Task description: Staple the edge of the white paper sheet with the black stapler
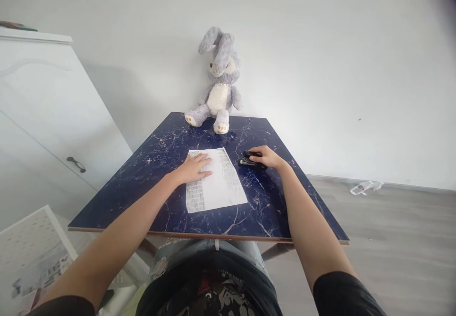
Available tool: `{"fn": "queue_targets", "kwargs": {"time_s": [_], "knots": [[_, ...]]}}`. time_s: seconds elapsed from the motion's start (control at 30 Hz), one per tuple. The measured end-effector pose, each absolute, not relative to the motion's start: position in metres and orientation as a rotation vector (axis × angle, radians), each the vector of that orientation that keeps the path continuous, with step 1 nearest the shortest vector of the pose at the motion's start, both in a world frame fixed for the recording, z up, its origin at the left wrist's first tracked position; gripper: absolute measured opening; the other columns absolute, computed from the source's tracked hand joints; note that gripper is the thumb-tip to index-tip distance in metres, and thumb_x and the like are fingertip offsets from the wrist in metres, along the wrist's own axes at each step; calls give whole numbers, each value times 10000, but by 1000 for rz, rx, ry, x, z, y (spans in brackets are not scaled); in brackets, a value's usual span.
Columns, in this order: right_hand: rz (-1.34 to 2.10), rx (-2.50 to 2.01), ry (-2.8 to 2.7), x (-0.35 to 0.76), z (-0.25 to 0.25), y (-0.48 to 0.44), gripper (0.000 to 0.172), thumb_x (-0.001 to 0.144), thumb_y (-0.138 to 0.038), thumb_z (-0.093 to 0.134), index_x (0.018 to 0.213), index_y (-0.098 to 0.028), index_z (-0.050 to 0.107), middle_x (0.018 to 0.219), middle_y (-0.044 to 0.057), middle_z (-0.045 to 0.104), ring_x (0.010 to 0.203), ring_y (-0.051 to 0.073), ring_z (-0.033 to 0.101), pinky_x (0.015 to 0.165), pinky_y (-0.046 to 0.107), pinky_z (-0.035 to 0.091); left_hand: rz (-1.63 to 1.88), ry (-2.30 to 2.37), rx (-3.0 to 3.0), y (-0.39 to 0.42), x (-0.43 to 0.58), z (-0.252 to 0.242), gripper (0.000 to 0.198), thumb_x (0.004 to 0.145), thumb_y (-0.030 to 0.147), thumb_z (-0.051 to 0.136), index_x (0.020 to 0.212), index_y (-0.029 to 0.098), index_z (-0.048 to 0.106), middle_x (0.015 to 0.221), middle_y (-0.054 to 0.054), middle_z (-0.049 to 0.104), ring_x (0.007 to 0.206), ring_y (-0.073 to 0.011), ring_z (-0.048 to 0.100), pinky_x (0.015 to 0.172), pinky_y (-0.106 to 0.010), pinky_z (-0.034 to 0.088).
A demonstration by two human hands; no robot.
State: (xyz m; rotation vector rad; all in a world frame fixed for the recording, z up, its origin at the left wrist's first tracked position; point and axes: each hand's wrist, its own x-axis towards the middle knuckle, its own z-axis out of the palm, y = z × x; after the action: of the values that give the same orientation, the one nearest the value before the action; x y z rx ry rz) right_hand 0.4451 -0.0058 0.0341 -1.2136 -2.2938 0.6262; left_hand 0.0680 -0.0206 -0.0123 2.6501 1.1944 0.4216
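Note:
White paper [223, 187] with grey brick-like printing along its sides lies on the blue marbled table [142, 202]. My left hand [194, 167] rests flat on its upper left part, fingers spread. To the right of the paper, my right hand [266, 157] is closed around a black stapler [246, 162], whose front end points left toward the sheet. The stapler is at the tabletop, a little apart from the paper's right edge. My palm and fingers hide its rear part.
A grey plush rabbit [219, 98] sits at the table's far edge against the white wall. To the left stands a white cabinet [46, 107] with a dark handle. A crumpled plastic wrapper [365, 187] lies on the floor at right.

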Motion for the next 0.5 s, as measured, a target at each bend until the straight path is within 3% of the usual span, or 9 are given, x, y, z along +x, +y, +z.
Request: {"fn": "queue_targets", "kwargs": {"time_s": [0.23,0.37,0.5], "knots": [[754,-1051,-2429,415,42,-17,398,860,-462,640,1102,-164,749,995,56,754,857,234,652,778,328,487,552,935,2671,-45,98,-2,503,1016,482,425,1473,277,472,1572,-92,411,1437,-256,387,1184,-431,273],[863,-966,-2443,403,47,-23,413,863,-471,642,1125,-170,746,998,51,750,840,221,640,748,316,473,405,936,2672,-49,105,-5,627,957,599,487,1522,346,394,1614,-66,342,1483,-313,303,1213,-537,153],[917,-907,-2439,394,52,-29,423,873,-492,628,1114,-164,745,976,48,744,827,213,635,731,306,467,356,1094,2642,-45,94,-7,696,939,651,467,1544,326,359,1629,-95,302,1497,-358,255,1198,-605,95]]}}
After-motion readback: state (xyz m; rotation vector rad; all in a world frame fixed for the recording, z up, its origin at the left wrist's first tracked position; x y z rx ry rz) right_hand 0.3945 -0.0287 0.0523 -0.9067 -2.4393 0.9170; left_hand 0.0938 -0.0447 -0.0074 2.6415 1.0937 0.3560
